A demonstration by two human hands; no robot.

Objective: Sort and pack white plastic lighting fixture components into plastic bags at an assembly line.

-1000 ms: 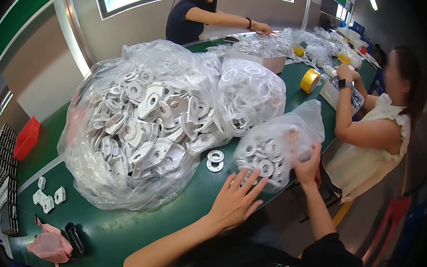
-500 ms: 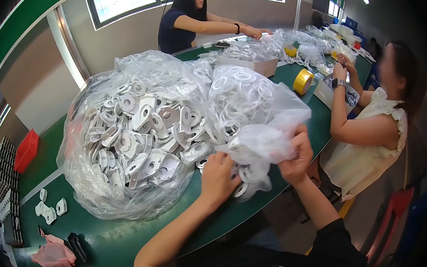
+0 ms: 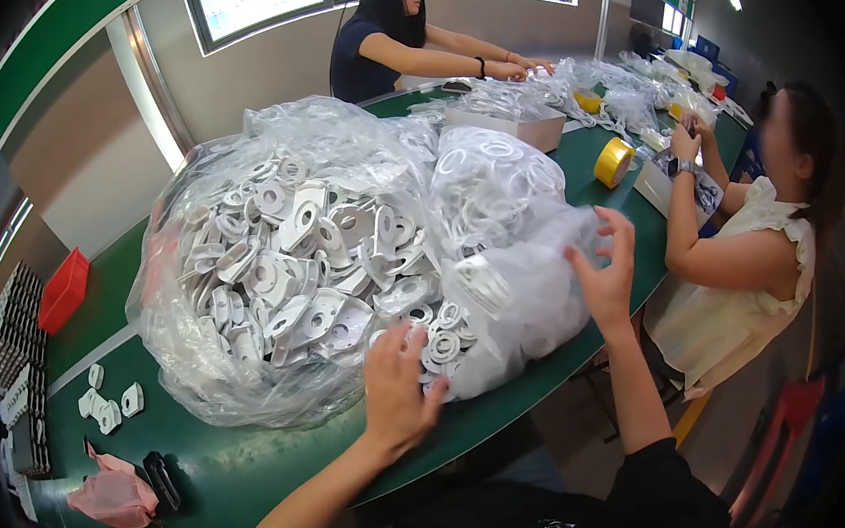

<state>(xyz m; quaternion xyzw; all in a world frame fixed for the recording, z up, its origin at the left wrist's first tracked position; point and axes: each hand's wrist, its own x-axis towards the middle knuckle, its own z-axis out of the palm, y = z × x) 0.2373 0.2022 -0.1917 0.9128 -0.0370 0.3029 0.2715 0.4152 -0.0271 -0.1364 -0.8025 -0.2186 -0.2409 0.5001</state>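
A large clear plastic bag [image 3: 255,401] lies wide open on the table, heaped with white plastic parts [image 3: 289,265] that have round holes. Against its right side sits a smaller clear bag [image 3: 531,255] of white rings. Several loose rings [image 3: 443,347] show at this bag's near opening. My left hand [image 3: 400,385] is beside those rings, fingers apart and holding nothing I can see. On the other side of the smaller bag, my right hand [image 3: 609,274] is raised with thumb and fingers spread, its fingertips close to the plastic; whether they touch it I cannot tell.
The green table [image 3: 261,475] carries a pink pouch [image 3: 115,495], a red bin [image 3: 64,290], stacked dark trays [image 3: 15,321] and a few loose white parts [image 3: 107,413] at left. Yellow tape [image 3: 613,163] lies at right. Two people work across and to the right.
My right hand has let go of the smaller bag's plastic, which has settled lower. My left hand has moved slightly left and down, and more loose rings show beside it.
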